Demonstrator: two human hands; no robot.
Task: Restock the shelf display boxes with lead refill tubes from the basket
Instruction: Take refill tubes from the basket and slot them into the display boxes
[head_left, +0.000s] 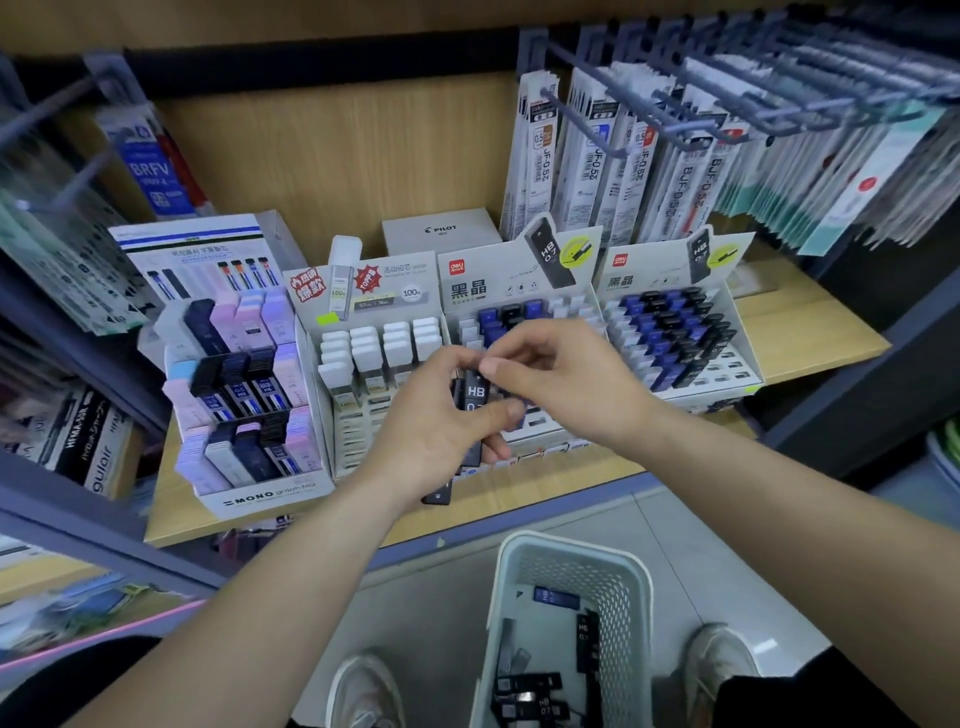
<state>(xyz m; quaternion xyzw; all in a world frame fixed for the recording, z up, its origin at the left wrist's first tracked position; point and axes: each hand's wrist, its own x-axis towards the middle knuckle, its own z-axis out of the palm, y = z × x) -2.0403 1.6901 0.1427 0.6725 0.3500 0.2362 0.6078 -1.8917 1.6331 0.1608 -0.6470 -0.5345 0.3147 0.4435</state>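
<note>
My left hand (441, 426) grips a bundle of black lead refill tubes (474, 397) marked HB, their lower ends sticking out below the palm. My right hand (550, 376) pinches the top of one tube in that bundle with thumb and fingers. Both hands hover over the middle display box (514, 291), which holds blue and black tubes at its back and has free slots. A second display box (675, 332) to the right is nearly full. The white basket (631, 587) on the floor below holds several loose black tubes and a blue one.
A MONO box (249, 410) of pastel and dark lead cases stands at the left, with a white-capped tube box (374, 353) beside it. Pen refill packs hang on hooks (675, 119) above. The wooden shelf's (810, 332) right end is bare. My shoes flank the basket.
</note>
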